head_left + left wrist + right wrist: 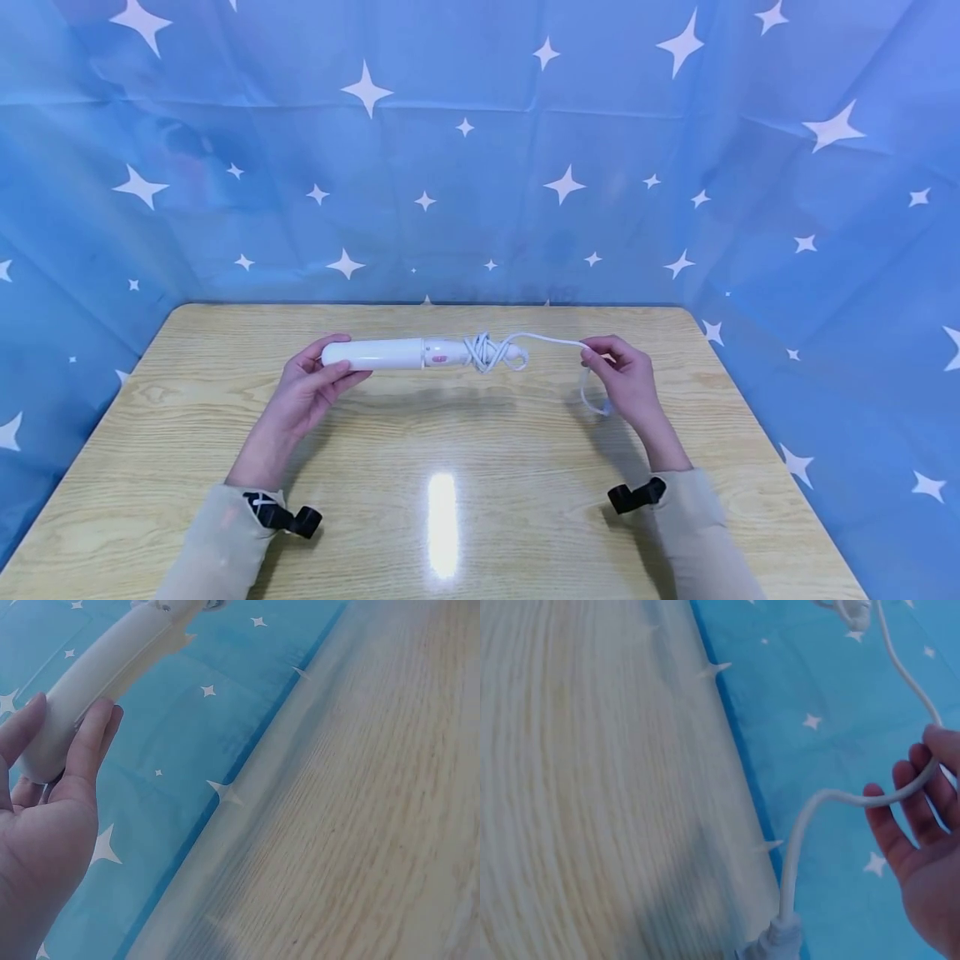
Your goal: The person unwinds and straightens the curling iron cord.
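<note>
While the white wand (390,353) was held level above the wooden table (450,433), its rounded left end was gripped by the left hand (311,387), with the thumb on top and the fingers curled loosely beneath. Toward the wand's right end, a white cord (551,339) was seen wound in a tangle of loops. From there the cord was stretched rightward and pinched by the right hand (626,379), fingers curled round it, with the plug (776,941) left hanging below. Blue star-printed cloth (480,150) was hung behind the table.
</note>
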`<action>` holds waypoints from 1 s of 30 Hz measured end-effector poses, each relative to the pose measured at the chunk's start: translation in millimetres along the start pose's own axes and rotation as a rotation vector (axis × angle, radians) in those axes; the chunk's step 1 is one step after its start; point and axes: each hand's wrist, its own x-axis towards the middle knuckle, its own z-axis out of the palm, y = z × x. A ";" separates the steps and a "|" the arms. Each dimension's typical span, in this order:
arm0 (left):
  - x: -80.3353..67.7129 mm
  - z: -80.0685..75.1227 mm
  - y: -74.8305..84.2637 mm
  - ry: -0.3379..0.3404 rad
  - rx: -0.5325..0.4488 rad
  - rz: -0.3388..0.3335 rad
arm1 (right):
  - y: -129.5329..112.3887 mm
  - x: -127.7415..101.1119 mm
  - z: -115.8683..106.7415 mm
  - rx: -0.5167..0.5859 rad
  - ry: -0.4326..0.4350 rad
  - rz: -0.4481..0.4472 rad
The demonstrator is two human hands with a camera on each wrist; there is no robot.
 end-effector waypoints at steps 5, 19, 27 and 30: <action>1.7 1.5 0.2 -0.012 0.016 0.004 | 22.1 5.7 -8.0 0.029 0.012 -0.044; 1.1 2.7 2.6 -0.029 -0.003 0.021 | 28.1 -0.1 -8.2 -0.003 -0.109 -0.032; 0.2 1.1 3.5 -0.037 0.012 0.017 | 24.9 -0.7 -6.9 0.043 -0.183 -0.074; -0.7 1.3 3.6 -0.033 0.014 0.015 | 20.2 1.1 -5.1 0.048 -0.181 -0.104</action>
